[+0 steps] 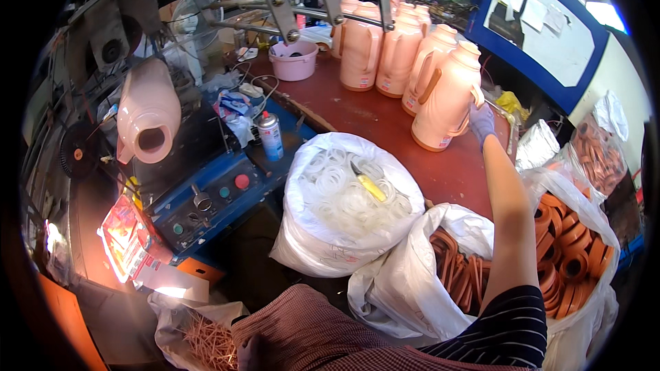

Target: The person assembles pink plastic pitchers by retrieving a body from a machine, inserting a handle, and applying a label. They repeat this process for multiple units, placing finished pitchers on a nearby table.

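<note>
My right hand (482, 122), in a pale purple glove, reaches out over the table and grips the upper right side of the nearest pink flask jug (445, 103). This jug stands upright on the dark red tabletop (385, 124) at the front of a row of several like jugs (395, 48). My bare forearm passes over a bag of orange-brown rings (570, 247). My left hand is not in view.
A white bag of clear rings (337, 192) holds a yellow-handled tool (370, 184). A pink bowl (294, 60) and a spray can (270, 136) sit left of the jugs. On the left is a blue machine panel (206, 199) with another pink jug body (148, 113) mounted on its side.
</note>
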`<action>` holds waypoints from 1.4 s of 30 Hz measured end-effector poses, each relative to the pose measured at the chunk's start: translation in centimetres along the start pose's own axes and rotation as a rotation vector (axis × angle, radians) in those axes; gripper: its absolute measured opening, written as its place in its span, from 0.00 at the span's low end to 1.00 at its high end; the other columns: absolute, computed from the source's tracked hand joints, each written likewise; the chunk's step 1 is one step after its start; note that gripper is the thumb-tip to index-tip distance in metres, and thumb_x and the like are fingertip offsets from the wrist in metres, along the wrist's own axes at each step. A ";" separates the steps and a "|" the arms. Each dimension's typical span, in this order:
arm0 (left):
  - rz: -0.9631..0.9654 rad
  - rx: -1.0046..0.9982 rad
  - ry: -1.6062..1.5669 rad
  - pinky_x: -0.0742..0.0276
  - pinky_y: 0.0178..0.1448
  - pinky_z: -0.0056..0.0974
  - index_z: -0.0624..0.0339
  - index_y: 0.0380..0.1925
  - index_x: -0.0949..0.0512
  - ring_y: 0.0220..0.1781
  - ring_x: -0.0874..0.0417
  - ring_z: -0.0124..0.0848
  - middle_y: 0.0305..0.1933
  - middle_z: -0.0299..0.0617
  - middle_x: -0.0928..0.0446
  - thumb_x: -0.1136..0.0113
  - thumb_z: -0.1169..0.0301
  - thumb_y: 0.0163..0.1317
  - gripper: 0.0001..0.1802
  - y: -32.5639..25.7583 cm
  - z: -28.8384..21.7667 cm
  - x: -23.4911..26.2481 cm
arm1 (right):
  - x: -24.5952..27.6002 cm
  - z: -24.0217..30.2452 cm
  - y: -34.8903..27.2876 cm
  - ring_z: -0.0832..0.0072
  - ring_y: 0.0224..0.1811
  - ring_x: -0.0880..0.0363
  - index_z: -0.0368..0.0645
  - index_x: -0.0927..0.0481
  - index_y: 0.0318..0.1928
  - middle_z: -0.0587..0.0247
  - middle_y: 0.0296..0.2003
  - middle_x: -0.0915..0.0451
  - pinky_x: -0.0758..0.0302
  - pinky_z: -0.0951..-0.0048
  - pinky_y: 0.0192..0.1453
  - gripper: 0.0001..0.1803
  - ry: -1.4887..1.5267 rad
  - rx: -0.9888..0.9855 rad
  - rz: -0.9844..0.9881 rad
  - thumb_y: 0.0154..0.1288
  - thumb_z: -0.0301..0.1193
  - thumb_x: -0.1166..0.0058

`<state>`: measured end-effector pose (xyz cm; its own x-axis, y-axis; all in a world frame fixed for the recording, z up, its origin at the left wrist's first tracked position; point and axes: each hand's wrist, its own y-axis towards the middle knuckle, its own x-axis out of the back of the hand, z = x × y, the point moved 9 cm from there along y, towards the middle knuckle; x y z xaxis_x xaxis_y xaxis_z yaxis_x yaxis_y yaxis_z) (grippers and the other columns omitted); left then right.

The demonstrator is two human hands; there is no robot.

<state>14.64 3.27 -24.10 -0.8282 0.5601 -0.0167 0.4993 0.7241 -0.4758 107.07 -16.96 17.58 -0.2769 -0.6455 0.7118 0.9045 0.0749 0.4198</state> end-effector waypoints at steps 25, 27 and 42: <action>-1.544 0.716 0.523 0.28 0.66 0.53 0.59 0.68 0.36 0.63 0.26 0.54 0.61 0.57 0.26 0.32 0.53 0.53 0.45 -40.8 21.0 33.8 | -10.9 8.9 -20.3 0.73 0.31 0.23 0.49 0.31 0.67 0.64 0.44 0.21 0.27 0.72 0.30 0.22 0.318 0.093 0.596 0.75 0.35 0.53; -1.568 0.900 0.791 0.27 0.64 0.53 0.56 0.71 0.42 0.67 0.30 0.54 0.68 0.57 0.33 0.30 0.52 0.50 0.51 -45.1 21.9 35.3 | -9.0 9.9 -21.9 0.74 0.30 0.26 0.52 0.34 0.68 0.66 0.45 0.23 0.28 0.73 0.28 0.23 0.370 0.065 0.605 0.75 0.31 0.54; -1.468 1.158 0.654 0.19 0.54 0.50 0.54 0.61 0.30 0.53 0.17 0.54 0.54 0.53 0.20 0.39 0.68 0.57 0.29 -59.0 25.5 41.7 | -3.4 41.8 -59.0 0.64 0.55 0.20 0.42 0.17 0.50 0.57 0.50 0.20 0.25 0.67 0.60 0.12 0.508 1.276 0.803 0.66 0.24 0.42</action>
<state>-55.81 -26.32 -19.16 -0.0387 0.1134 0.9928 -0.9587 0.2759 -0.0689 41.05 12.63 13.92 0.4863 -0.2821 0.8270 -0.1702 0.8977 0.4063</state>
